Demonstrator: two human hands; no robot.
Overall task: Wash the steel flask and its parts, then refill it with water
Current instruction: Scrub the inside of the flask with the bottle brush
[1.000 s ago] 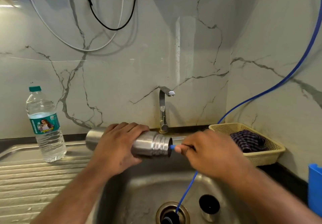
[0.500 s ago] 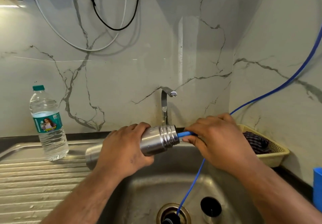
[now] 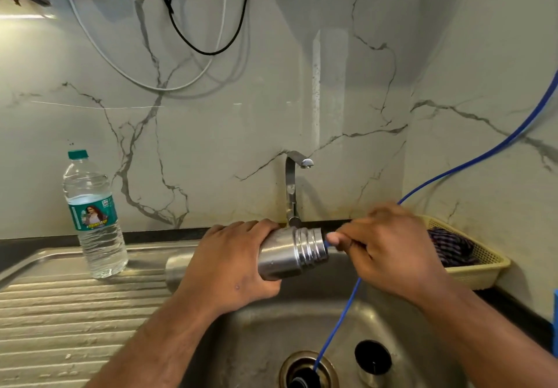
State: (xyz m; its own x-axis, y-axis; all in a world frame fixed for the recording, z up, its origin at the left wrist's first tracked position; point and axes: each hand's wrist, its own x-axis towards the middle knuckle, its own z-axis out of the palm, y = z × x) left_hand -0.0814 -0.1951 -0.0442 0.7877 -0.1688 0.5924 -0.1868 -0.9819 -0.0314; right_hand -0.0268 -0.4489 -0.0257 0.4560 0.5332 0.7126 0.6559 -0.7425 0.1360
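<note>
The steel flask lies nearly level over the sink, its threaded mouth pointing right. My left hand wraps around its body. My right hand pinches the end of a thin blue tube right at the flask's mouth; the tube's tip is hidden by my fingers. A loop of the tube drops into the drain. A steel cup-shaped flask part sits upright on the sink floor, right of the drain.
The steel tap stands behind the flask. A plastic water bottle stands on the ribbed drainboard at left. A yellow basket with checked cloth sits at right. A blue object shows at the right edge.
The flask's mouth rose from level to slightly tilted up. My right hand lifted with the blue tube and its end went from just outside the mouth to right at it.
</note>
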